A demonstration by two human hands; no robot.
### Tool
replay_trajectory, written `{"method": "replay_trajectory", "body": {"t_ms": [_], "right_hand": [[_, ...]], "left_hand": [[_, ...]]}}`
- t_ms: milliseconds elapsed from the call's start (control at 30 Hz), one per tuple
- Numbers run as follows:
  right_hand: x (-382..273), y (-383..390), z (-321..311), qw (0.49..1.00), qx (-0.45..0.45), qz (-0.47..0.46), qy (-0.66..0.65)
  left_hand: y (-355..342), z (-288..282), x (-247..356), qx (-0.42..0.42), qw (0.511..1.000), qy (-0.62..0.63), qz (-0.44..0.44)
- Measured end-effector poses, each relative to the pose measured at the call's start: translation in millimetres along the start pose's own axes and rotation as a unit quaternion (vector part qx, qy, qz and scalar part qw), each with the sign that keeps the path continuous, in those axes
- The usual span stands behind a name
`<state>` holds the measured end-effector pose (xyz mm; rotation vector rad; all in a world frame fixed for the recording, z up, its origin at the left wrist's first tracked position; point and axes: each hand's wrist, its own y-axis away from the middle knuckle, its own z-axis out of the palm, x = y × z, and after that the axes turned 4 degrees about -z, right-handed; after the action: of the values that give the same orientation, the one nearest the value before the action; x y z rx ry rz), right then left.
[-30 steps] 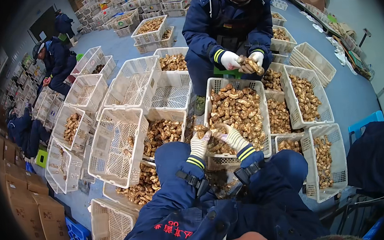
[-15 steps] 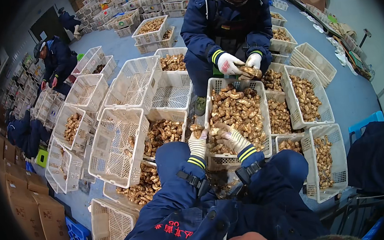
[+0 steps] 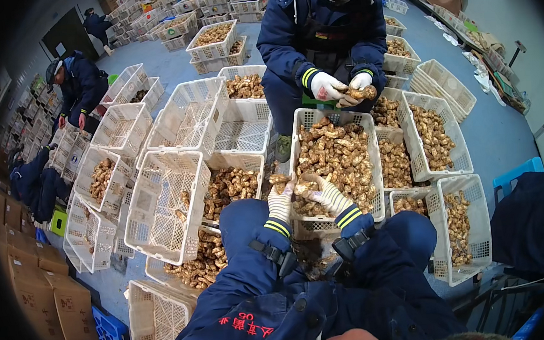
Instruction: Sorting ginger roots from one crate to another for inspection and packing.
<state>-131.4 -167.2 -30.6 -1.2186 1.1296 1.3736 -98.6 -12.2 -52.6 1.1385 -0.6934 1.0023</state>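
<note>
In my left hand (image 3: 279, 201), wearing a striped knit glove, is a brown knobbly mushroom (image 3: 279, 179), its fingers closed round it. My right hand (image 3: 325, 195), gloved alike, is curled around another mushroom (image 3: 303, 189) just beside it, partly hidden by the fingers. Both hands are over the near end of a white crate (image 3: 371, 156) heaped with similar mushrooms. Opposite me a co-worker (image 3: 319, 38) grips a mushroom (image 3: 360, 93) in white gloves above that crate's far end.
White crates (image 3: 164, 178), some holding mushrooms, surround us. Cardboard boxes (image 3: 45, 296) and a blue plastic pallet (image 3: 109, 336) lie at lower left. A blue stool (image 3: 509, 175) with dark cloth stands right. Other workers (image 3: 80, 83) are busy at the back left.
Since one second ago my two hands have drawn slightly apart, each still on a mushroom. The co-worker's hands have shifted and turned the mushroom; workers at the left have moved.
</note>
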Motion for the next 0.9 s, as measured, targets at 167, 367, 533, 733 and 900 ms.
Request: {"method": "replay_trajectory", "body": {"t_ms": [167, 367, 533, 733, 900], "right_hand": [[-18, 7, 20, 0.999, -0.033, -0.028, -0.011], [-28, 25, 0, 0.99, 0.011, -0.115, 0.085], [-40, 43, -15, 0.998, -0.007, 0.057, 0.007], [-72, 80, -85, 0.981, -0.015, 0.132, 0.145], [-82, 60, -155, 0.941, 0.291, -0.075, -0.157]], "left_hand": [[-24, -35, -26, -0.001, 0.999, -0.02, 0.041], [-31, -21, -40, -0.041, 0.998, -0.049, 0.02], [-49, -35, -53, -0.032, 0.992, -0.111, 0.045], [-35, -18, -49, -0.107, 0.993, -0.053, 0.007], [-32, -44, -59, -0.092, 0.992, -0.09, -0.003]]}}
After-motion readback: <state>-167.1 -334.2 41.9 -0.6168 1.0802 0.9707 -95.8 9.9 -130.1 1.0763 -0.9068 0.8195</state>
